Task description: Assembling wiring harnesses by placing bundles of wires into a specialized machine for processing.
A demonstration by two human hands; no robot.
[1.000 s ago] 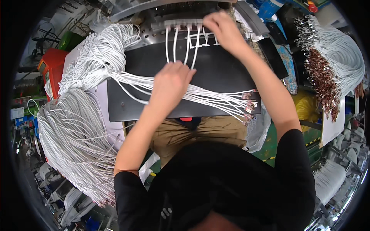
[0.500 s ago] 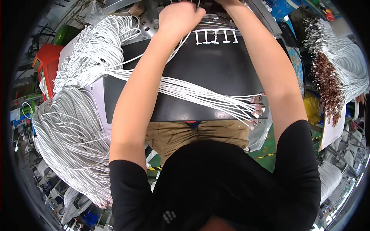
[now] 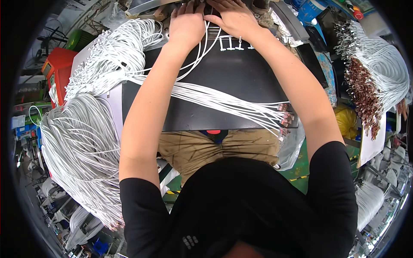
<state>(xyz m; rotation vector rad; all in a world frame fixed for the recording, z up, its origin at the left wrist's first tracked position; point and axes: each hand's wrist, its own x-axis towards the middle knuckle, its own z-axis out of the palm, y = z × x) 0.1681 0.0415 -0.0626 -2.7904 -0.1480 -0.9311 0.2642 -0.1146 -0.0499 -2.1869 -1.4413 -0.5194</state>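
At the far edge of the black work surface, my left hand (image 3: 187, 26) lies over a metal fixture with its fingers stretched forward and slightly apart. Close beside it, my right hand (image 3: 235, 19) rests with its fingers extended and its thumb toward the left hand. Several white cables (image 3: 199, 53) emerge between the hands and curve back to the left; their far ends are hidden. Just below the right hand is a row of white T-shaped plastic pieces (image 3: 230, 48). Across the surface lies a bundle of white cables (image 3: 215, 99) with small clear-and-copper-coloured connectors (image 3: 284, 117) at its right end.
A heap of white cables (image 3: 118, 47) sits at the far left, with a larger grey-white cable bundle (image 3: 81, 150) hanging nearer. More cables with brown ends (image 3: 365, 81) are at right. A red box (image 3: 59, 71) stands left; a yellow bag (image 3: 346, 121) is beyond my right forearm.
My right hand has come back and left, now beside my left hand. The left hand has shifted left and its fingers have straightened from a curled shape. More cable strands now show between the hands.
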